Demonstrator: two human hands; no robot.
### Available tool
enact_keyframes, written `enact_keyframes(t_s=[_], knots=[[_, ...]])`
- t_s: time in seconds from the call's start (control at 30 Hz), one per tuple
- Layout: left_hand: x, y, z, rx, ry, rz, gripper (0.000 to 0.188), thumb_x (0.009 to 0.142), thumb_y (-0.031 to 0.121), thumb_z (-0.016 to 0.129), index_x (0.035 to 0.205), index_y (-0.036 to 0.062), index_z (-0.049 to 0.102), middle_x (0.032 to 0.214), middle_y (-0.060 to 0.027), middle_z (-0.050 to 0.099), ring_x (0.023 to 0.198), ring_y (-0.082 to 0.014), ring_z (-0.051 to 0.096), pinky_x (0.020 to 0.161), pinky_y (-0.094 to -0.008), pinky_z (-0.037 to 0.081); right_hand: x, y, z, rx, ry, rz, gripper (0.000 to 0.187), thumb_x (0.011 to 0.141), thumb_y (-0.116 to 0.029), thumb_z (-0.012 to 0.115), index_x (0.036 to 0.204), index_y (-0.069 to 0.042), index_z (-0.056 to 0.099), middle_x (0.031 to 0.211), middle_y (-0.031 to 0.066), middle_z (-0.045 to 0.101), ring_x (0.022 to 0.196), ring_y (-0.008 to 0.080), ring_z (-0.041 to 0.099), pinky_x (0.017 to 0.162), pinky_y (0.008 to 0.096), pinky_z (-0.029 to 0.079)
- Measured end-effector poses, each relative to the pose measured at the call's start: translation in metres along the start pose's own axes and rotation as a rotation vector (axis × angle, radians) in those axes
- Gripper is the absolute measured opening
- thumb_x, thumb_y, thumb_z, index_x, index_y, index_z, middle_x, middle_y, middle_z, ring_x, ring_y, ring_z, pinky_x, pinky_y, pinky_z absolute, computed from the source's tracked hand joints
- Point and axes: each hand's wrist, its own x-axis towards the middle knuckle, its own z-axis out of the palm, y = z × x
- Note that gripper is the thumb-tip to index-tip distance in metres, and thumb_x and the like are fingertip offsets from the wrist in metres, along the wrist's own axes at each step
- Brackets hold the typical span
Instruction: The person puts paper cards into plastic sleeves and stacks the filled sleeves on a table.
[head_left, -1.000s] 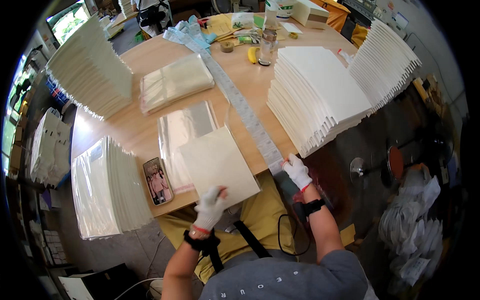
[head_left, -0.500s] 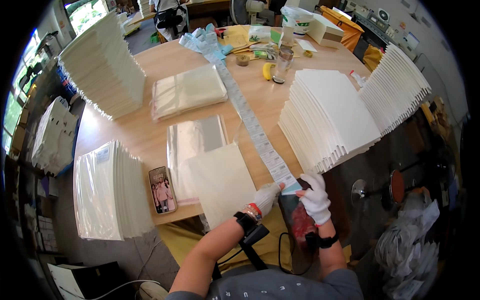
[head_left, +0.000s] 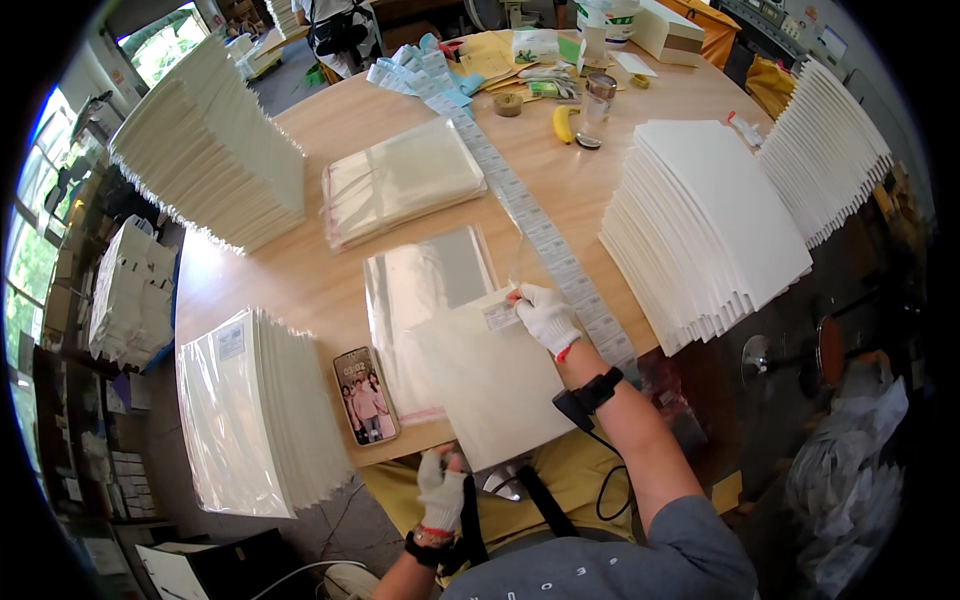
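A cream, flat rectangular sheet [head_left: 490, 385] lies across the near edge of the table, with a clear film flap at its far end. Near its far right corner sits a small white printed label [head_left: 501, 315]. My right hand [head_left: 548, 320], in a white glove with bare fingertips, is closed at the label, pinching its upper right corner against the sheet. Low by the sheet's near left corner, off the table edge, my left hand [head_left: 440, 488] is gloved too, fingers loosely bent and apart, holding nothing visible. A long strip of labels [head_left: 545, 235] runs down the table to the right.
Clear plastic bags [head_left: 400, 310] lie under the sheet, beside a phone [head_left: 366, 396]. Wrapped packets [head_left: 225, 420] stand at the left, a tall white stack [head_left: 200, 150] behind. White stacks [head_left: 710, 220] fill the right. A glass [head_left: 596, 110] and a banana [head_left: 563, 124] stand farther back.
My right hand has moved left from the label strip's end to the sheet's corner, where a label now lies. My left hand has left the strip and dropped to the lower left. The view has shifted.
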Motion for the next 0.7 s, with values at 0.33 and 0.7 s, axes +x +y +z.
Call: enact_keyframes(t_s=[0.33,0.7], knots=[[0.004,-0.013,0.024,-0.755,-0.305,-0.411,0.043,0.089,0.013,0.058,0.126,0.0009,0.041,0.120,-0.0099,0.054,0.109,-0.0202,0.054,0.093,-0.0315,0.045,0.001,-0.011,0.017,-0.536,0.082,-0.184,0.028,0.082,-0.023,0.058,0.104,-0.006,0.059,0.097,0.0168,0.063,0.090,0.0352,0.060,0.077,0.0426,0.047],[0.004,0.071,-0.036,-0.347,-0.254,0.024,0.039,0.085,0.004,0.057,0.122,-0.0025,0.045,0.107,-0.0090,0.053,0.101,-0.0188,0.052,0.088,-0.0301,0.043,-0.162,-0.002,-0.038,-0.112,-0.281,-0.067,0.044,0.085,-0.016,0.058,0.125,-0.001,0.047,0.082,0.0109,0.060,0.076,0.0202,0.063,0.066,0.0305,0.048]])
